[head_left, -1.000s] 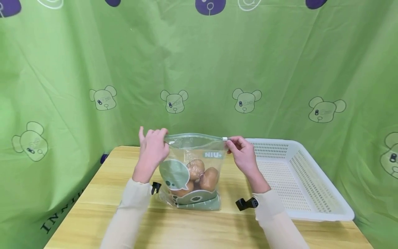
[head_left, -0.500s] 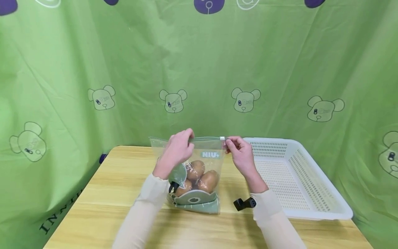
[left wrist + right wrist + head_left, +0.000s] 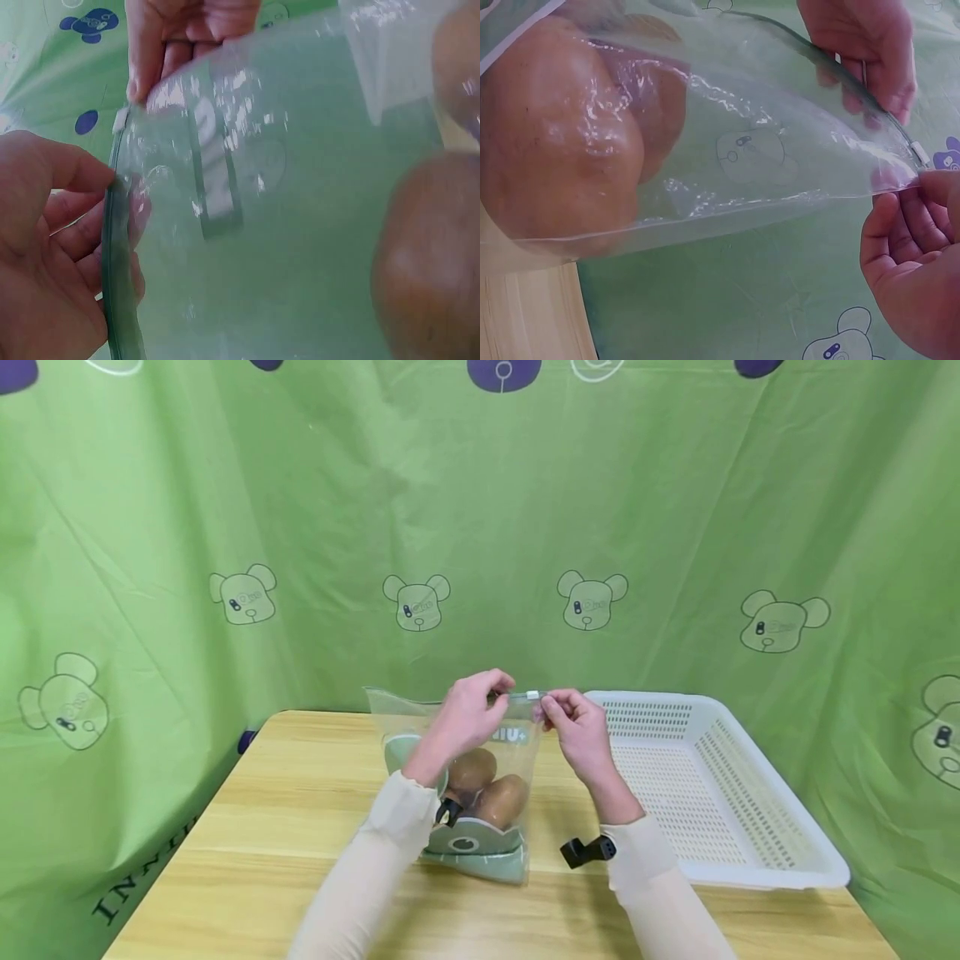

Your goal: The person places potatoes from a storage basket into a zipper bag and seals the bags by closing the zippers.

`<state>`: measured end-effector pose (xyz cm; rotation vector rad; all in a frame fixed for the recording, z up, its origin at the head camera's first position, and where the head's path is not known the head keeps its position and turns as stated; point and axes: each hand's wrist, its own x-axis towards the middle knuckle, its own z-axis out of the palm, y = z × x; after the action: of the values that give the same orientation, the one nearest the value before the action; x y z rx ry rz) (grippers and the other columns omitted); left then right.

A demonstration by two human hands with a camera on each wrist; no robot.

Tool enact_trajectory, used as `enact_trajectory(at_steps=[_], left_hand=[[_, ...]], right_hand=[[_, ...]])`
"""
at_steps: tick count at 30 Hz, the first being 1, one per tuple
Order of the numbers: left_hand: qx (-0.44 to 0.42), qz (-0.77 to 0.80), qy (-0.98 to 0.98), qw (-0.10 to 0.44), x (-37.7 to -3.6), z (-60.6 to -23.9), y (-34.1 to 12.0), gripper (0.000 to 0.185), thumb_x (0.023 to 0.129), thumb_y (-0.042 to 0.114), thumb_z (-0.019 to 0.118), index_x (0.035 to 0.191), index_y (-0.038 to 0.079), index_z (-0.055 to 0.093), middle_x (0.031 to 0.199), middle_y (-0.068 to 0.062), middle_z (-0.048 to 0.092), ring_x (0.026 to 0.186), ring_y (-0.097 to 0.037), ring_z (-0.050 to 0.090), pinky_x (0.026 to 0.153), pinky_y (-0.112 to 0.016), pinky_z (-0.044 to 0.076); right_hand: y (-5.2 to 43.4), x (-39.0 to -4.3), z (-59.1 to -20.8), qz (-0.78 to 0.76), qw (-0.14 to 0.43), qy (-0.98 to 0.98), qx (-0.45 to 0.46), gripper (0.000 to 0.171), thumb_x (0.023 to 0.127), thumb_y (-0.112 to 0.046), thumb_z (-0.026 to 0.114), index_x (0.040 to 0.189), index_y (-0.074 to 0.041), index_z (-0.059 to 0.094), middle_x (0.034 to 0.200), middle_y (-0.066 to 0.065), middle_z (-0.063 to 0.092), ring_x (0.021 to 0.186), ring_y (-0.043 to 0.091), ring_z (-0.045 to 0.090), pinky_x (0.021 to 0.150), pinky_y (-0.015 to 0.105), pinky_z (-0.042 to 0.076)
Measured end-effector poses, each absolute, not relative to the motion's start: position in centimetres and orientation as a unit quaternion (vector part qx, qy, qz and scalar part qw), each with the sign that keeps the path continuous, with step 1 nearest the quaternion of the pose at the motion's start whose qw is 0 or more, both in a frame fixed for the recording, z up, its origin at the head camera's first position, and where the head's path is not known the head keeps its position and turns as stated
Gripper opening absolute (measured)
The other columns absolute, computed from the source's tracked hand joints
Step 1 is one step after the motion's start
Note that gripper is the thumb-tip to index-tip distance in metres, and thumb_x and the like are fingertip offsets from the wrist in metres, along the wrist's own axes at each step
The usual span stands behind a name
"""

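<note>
Sealing zip bag (image 3: 480, 777) | left hand (image 3: 468, 714) pinching zipper strip, right hand (image 3: 573, 727) pinching corner at slider (image 3: 533, 695) | next: closing remaining gap toward 3 o'clock.

A zip-top bag (image 3: 480, 777) stands upright at the middle of the counter (image 3: 300, 877), potatoes (image 3: 487, 785) resting in its lower half. The left hand (image 3: 468, 718) and right hand (image 3: 573, 727) meet at the bag's top edge, on either side of the slider (image 3: 533, 695), near its right corner. A perforated basket (image 3: 720, 793) sits on the counter's right edge, just beside the bag. A hanging cloth (image 3: 480, 527) runs behind the far edge.
</note>
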<state>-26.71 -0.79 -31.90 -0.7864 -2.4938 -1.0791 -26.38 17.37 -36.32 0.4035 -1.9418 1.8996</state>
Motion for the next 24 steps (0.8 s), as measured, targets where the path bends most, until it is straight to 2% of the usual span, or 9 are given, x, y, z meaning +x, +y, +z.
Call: enact_trajectory(at_steps=[10,14,24], left_hand=[[-0.284,-0.37,-0.872,0.146,-26.58,-32.11,0.35,0.013,0.093,0.024,0.06,0.099,0.015,0.068,0.087,0.008,0.059,0.075,-0.007,0.054,0.063,-0.019,0.047],[-0.288,-0.371,-0.87,0.15,-26.52,-32.2,0.24,0.011,0.094,0.021,0.06,0.097,0.013,0.067,0.087,0.006,0.059,0.074,-0.008,0.054,0.063,-0.02,0.047],[-0.272,-0.357,-0.883,0.139,-26.67,-32.63,0.1,0.012,0.094,0.022,0.059,0.098,0.014,0.067,0.088,0.006,0.059,0.077,-0.009,0.054,0.067,-0.02,0.048]], right_hand=[[17.18,-26.41,-36.53,0.658,0.192,-0.714,0.143,0.016,0.092,-0.003,0.059,0.097,0.012,0.058,0.076,0.008,0.065,0.064,0.009,0.059,0.061,0.021,0.053],[17.25,-26.41,-36.63,0.656,0.197,-0.713,0.153,0.017,0.093,-0.003,0.058,0.097,0.013,0.057,0.076,0.011,0.065,0.065,0.009,0.058,0.06,0.021,0.052],[17.57,-26.57,-36.88,0.653,0.202,-0.715,0.148,0.015,0.094,-0.004,0.057,0.098,0.01,0.057,0.076,0.005,0.063,0.064,0.01,0.057,0.058,0.02,0.051]])
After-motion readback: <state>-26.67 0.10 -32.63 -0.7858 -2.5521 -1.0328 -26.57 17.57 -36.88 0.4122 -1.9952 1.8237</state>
